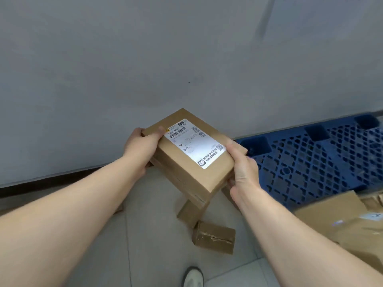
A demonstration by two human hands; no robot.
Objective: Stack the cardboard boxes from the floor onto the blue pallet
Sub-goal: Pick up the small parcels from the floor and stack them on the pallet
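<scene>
Two brown cardboard boxes (pixel 176 160) are being held stacked above the grey tiled floor (pixel 157 224), just left of the blue plastic lattice pallet (pixel 310 162). The white label is facing up and the long axis is slanting from far left to near right. Both arms are reaching forward, the left hand (pixel 141 150) and right hand (pixel 242 168) clasping opposite ends. Two small cardboard boxes (pixel 214 237) are lying underneath.

Labelled cardboard boxes (pixel 186 154) stacked, held tilted above floor, blue pallet (pixel 323 160) just right

Grey wall (pixel 145 59) above left hand (pixel 141 150). Dark baseboard (pixel 51 181) to its left, slightly lower. Pale tiled floor (pixel 157 235) below it. White shoe toe (pixel 193 276) well below right hand (pixel 242 170), slightly left. Dark streak (pixel 267 15) on wall far above right hand.
</scene>
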